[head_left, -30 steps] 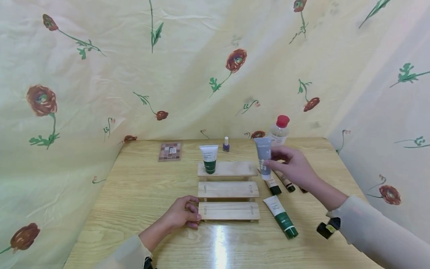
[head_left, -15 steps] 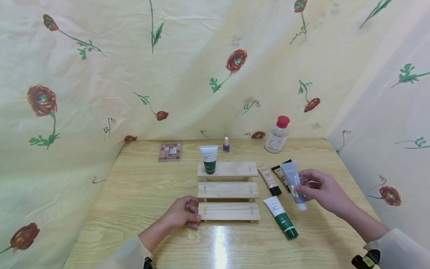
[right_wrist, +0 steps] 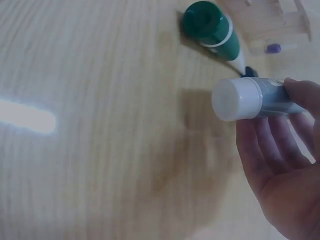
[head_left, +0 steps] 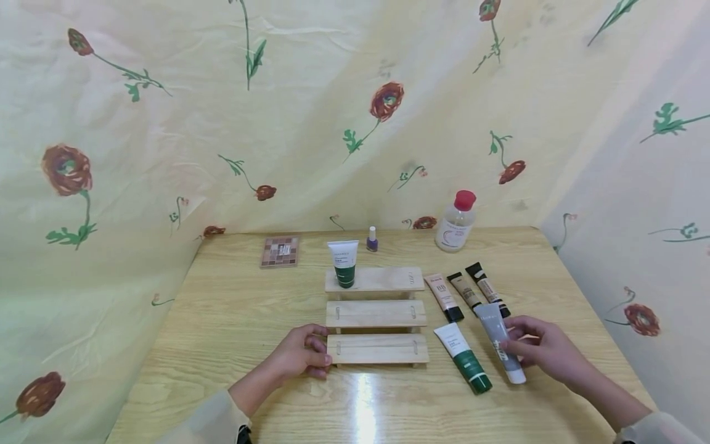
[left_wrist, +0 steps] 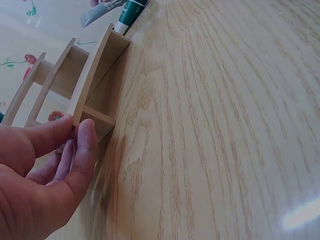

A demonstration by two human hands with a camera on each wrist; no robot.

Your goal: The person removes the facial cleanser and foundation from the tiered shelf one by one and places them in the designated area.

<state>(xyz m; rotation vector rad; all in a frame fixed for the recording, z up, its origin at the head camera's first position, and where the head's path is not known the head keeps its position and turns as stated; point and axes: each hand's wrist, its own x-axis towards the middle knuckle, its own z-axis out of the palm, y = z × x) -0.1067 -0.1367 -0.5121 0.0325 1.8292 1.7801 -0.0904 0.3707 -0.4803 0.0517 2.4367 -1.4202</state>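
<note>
A three-tier wooden stand (head_left: pixel 377 349) sits mid-table, and my left hand (head_left: pixel 299 351) pinches the left end of its lowest step. In the left wrist view, thumb and fingertips meet on the board's edge (left_wrist: pixel 95 75). My right hand (head_left: pixel 546 348) holds a grey tube with a white cap (head_left: pixel 501 342), low over the table's right side. Its cap points toward me, and in the right wrist view a shadow shows beneath. Just left of it lies a green-and-white tube (head_left: pixel 463 359). Another green-and-white tube (head_left: pixel 345 265) stands upright on the stand's top step.
Behind the grey tube lie a pink BB tube (head_left: pixel 444 297), a beige tube (head_left: pixel 465 290) and a black-ended tube (head_left: pixel 488 288). A red-capped bottle (head_left: pixel 456 222), a purple nail polish (head_left: pixel 372 239) and an eyeshadow palette (head_left: pixel 280 251) are near the floral backdrop.
My right hand has carried the grey tube from beside the top step rightward, then down and nearer to me, uncovering the bottle and the dark-ended tubes. The left hand keeps its place on the stand.
</note>
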